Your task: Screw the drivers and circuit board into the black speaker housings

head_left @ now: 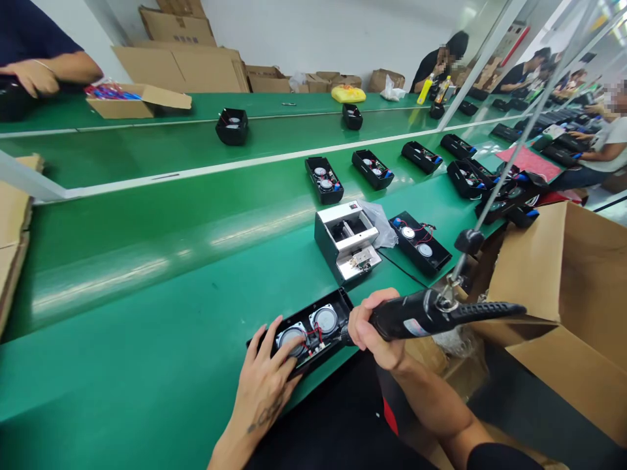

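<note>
Our left grip (267, 372) lies open, fingers spread on the black speaker housing (306, 333), lower centre on the green bench (122, 365), its long axis running lower left to upper right. Our right grip (375, 329) closes round an electric screwdriver (421, 316), whose tip sits just beside the housing's right end; the left hand is the nearer.

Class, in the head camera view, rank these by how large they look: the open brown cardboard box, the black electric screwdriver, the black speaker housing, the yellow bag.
Largest: open brown cardboard box
Next, too alike to rank, given their nearness to the camera: black electric screwdriver and black speaker housing
Smallest: yellow bag
</note>
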### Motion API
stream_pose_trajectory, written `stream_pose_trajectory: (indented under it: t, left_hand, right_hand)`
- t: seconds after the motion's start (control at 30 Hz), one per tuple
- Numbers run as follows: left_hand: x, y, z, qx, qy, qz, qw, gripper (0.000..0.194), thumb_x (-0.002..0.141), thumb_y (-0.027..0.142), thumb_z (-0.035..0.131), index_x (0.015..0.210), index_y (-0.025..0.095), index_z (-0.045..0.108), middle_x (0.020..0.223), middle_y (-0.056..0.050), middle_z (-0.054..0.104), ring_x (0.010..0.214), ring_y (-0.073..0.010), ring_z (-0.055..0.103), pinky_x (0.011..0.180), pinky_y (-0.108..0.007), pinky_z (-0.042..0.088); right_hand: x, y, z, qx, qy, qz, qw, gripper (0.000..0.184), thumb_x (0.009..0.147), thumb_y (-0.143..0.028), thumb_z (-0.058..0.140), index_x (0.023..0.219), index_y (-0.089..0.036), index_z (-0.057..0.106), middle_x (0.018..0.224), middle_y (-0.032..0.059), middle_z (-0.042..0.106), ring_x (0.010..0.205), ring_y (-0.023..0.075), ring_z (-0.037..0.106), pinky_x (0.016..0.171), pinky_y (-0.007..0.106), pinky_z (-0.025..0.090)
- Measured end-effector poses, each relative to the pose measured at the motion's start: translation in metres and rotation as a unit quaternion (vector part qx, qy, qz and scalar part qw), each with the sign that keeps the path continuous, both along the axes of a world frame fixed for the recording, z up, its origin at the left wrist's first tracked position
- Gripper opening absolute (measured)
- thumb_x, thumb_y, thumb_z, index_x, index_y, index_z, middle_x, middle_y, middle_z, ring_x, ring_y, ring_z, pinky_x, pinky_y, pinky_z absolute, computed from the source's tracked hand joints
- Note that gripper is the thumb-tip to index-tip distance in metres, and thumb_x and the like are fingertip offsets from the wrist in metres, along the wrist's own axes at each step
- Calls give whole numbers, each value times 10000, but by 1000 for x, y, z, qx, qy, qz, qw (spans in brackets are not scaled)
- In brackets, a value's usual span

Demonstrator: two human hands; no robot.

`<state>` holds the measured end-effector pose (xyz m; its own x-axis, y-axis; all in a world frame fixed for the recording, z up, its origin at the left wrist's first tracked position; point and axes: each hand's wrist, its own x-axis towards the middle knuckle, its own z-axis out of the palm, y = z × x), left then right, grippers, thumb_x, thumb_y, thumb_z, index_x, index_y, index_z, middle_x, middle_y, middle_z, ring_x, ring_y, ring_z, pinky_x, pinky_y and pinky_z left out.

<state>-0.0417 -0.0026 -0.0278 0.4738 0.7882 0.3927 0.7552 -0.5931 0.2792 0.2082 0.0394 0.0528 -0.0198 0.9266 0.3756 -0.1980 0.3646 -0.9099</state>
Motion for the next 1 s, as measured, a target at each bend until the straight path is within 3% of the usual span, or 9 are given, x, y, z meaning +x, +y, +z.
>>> stream_pose_trajectory:
  t: [0.1,0.47,0.67,1.0]
  left_hand:
    - [0,0,0,-1,8,2,1000,257,714,236,914,912,257,751,1322,18,777,1591,-395,396,1351,-568,252]
    - [3,1,3,4,4,4,1000,198,749,241,878,900,258,751,1310,21,785,1540,-423,465,1314,-589,303]
    - [3,0,2,8,0,5,1000,189,766,236,857,926,260,760,1301,9,785,1573,-399,423,1324,-575,290]
    - [1,0,-1,-2,0,0,1000,209,741,231,876,906,256,750,1320,9,778,1572,-413,416,1329,-588,275]
  right_hand:
    - [-4,2,0,25,9,-10,1000,263,996,-351,694,1136,-304,476,616,-120,442,455,118,463,489,274,450]
    - [-6,2,0,-46,4,-27,999,348,916,-443,779,1047,-295,494,625,-85,484,526,152,523,536,329,515]
    - [-6,3,-2,-24,-8,-45,999,300,940,-438,755,1054,-300,513,650,-67,495,536,162,531,543,344,520]
    - [-4,0,-8,-36,14,-25,999,343,942,-439,758,1066,-299,470,619,-109,459,496,133,491,525,305,490]
